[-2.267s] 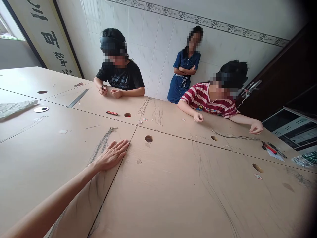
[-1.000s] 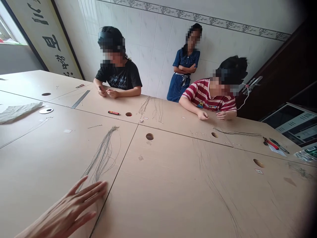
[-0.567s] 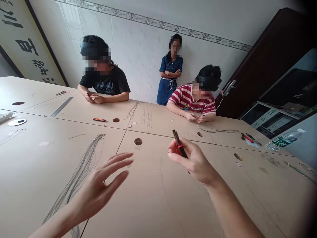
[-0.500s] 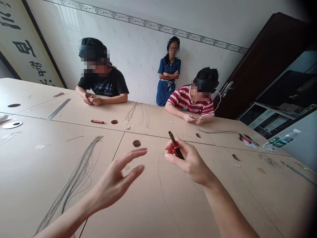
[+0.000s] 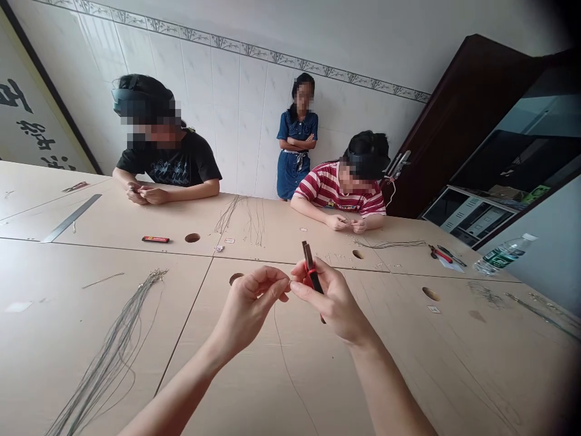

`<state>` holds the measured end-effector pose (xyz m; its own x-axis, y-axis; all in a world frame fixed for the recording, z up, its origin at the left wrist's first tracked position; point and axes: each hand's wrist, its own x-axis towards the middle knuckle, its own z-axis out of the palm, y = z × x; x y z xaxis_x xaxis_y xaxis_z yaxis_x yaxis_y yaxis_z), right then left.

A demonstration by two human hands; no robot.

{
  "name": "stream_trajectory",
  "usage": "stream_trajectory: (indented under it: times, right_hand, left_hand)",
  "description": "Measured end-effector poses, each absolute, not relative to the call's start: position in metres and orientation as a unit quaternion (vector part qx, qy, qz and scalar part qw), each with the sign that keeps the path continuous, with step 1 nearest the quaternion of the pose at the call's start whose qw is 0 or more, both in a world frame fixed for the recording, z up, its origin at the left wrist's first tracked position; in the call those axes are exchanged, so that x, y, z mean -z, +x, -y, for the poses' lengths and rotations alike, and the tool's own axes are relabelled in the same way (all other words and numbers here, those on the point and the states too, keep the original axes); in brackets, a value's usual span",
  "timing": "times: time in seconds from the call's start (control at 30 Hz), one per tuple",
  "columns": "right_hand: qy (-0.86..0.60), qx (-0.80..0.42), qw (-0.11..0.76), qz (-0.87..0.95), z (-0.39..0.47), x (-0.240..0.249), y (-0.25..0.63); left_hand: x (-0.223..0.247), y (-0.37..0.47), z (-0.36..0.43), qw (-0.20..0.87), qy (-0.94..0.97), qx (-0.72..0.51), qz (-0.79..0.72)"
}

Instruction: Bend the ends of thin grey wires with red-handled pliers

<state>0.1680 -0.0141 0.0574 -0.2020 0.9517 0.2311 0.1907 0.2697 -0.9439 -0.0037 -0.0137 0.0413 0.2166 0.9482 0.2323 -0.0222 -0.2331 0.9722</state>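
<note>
Over the middle of the table, my left hand is closed in a pinch, with its fingertips meeting those of my right hand. A thin dark cord hangs from this pinch and trails over the tabletop. Pliers with red and black handles rest in my right hand, jaws pointing up and away. My right thumb and forefinger are pressed together at a tiny piece by the cord's end, too small to make out. A bundle of similar cords with metal ends lies left of my left arm.
Two co-workers, one in a black shirt and one in a striped shirt, sit across the table; another person stands behind. A steel ruler, a black-and-red stick, red pliers and a bottle lie on it.
My left hand has moved right and closed from spread fingers into a pinch against my right fingertips. The pliers stay in my right hand. The whole view has shifted slightly.
</note>
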Motion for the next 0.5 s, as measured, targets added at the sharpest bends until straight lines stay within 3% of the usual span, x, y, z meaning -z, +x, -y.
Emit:
stream_trajectory:
  times: [0.3,0.5]
  right_hand:
    - [-0.442,-0.264,0.531,0.674,0.015,-0.034,0.162]
    - [-0.456,-0.202,0.525,0.690,0.016,-0.024,0.153]
  left_hand:
    - [-0.044,-0.009,0.007,0.474,0.604,-0.483,-0.420]
    - [-0.037,-0.010,0.004,0.486,0.621,-0.419,-0.451]
